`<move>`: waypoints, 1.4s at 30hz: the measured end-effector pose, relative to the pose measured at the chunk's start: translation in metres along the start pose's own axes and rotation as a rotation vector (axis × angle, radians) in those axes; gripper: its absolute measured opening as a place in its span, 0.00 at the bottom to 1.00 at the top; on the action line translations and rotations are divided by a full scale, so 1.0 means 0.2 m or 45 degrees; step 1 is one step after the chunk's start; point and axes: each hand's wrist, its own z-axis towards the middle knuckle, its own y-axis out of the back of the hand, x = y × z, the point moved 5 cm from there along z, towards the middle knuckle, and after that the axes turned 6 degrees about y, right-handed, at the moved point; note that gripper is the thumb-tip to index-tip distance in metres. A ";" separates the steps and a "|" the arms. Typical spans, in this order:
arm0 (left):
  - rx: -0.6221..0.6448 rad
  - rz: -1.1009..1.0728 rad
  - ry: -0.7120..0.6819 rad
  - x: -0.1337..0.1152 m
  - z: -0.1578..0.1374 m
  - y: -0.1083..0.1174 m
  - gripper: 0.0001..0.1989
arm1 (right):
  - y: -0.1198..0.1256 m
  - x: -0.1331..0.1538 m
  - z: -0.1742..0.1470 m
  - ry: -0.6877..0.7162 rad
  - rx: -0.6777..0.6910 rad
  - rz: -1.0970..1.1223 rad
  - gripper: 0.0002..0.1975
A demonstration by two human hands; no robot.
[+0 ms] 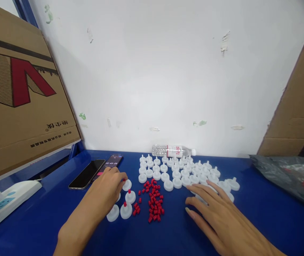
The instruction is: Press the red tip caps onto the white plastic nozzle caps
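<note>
Closed at the left group, my left hand (109,183) has its fingertips at the spout of a white spouted cap (127,185), where a bit of red shows. Its grip seems to be on a small red cap, mostly hidden by the fingers. Nearby, more white spouted caps, two with red tips (130,196), stand upright; others are partly covered by the hand. My right hand (216,213) is open, fingers spread over the near edge of a large group of plain white spouted caps (177,182), covering some. Between the hands lie many loose red caps (155,202).
A clear bottle (173,150) lies along the white wall behind the caps. Two phones (87,174) rest at left, one showing a timer. A white power strip (5,202), a cardboard box (24,89) and a grey plastic bag (291,177) flank the blue table (173,234).
</note>
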 end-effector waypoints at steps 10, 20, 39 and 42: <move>-0.039 -0.064 -0.044 -0.05 -0.02 0.00 0.18 | -0.02 0.00 -0.01 0.009 0.066 -0.058 0.11; 0.028 -0.119 -0.195 -0.18 -0.05 -0.01 0.07 | -0.06 -0.03 -0.06 0.011 0.072 -0.264 0.20; 0.099 0.013 -0.165 -0.21 -0.08 -0.05 0.18 | -0.09 -0.02 -0.07 0.030 0.088 -0.215 0.20; 0.142 -0.006 -0.141 -0.21 -0.08 -0.04 0.18 | -0.08 0.00 -0.06 0.059 0.072 -0.192 0.20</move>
